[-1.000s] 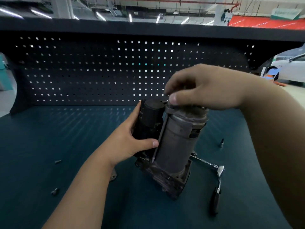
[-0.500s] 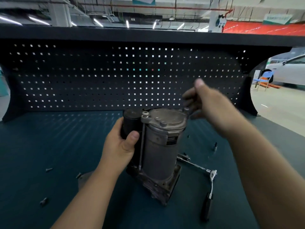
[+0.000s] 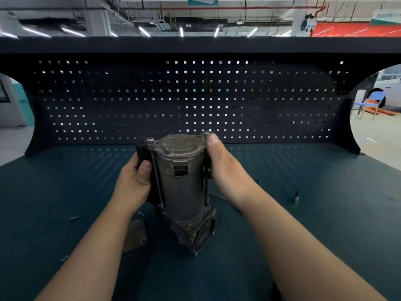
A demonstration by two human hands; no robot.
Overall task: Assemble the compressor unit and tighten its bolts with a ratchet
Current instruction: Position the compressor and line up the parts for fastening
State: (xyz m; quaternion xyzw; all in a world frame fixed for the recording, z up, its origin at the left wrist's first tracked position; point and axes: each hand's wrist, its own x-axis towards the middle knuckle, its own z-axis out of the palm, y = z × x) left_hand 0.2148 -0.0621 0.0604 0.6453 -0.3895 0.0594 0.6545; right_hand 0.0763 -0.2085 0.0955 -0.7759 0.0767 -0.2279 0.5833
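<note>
The grey metal compressor unit [image 3: 182, 187] stands upright on the dark teal bench, with long bolts running down both sides of its cylinder. My left hand [image 3: 135, 181] grips the black cylinder on its left side, thumb in front. My right hand [image 3: 223, 168] holds the unit's right side, and its thumb tip touches the bolt head [image 3: 206, 134] at the top right corner of the cap. A second bolt head [image 3: 150, 140] sits at the top left corner. My right forearm hides the ratchet.
A flat metal cover plate [image 3: 134, 237] lies left of the unit's base. Loose screws lie at the left [image 3: 73, 218] and front left [image 3: 64, 259]. A small socket bit [image 3: 295, 196] stands at the right. A black pegboard [image 3: 195, 101] closes the back of the bench.
My right hand came down from the top of the cap to the unit's right side. The view shifted, so the ratchet at the right went out of sight behind my forearm.
</note>
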